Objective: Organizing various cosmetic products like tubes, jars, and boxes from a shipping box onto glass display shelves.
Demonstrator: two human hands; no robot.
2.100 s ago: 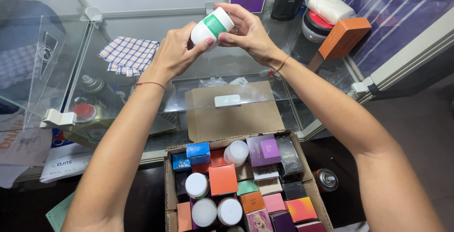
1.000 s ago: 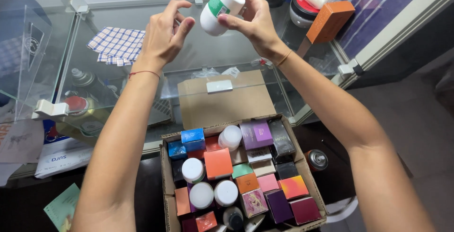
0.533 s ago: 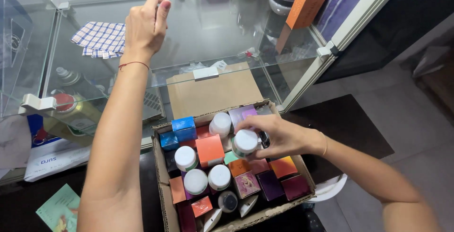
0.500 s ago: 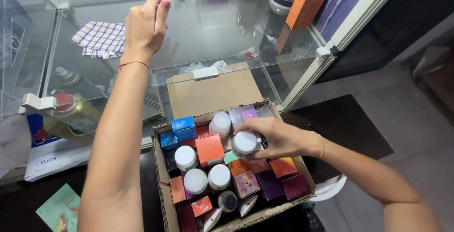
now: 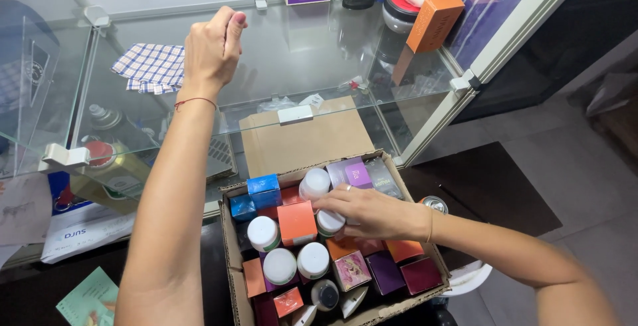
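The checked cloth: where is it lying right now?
In the head view, the checked cloth lies on the glass shelf, upper left, just left of the raised left hand.

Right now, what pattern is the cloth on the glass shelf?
Blue-and-white check; the cloth shows best in the head view.

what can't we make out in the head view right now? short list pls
- Left hand: curled shut above the glass shelf; its own fingers hide whether it holds anything.
- Right hand: lies over a white-capped jar in the cardboard box; the grip is hidden.
- Box front: cut off by the bottom edge.
- Items under the shelf: blurred by glass reflections.
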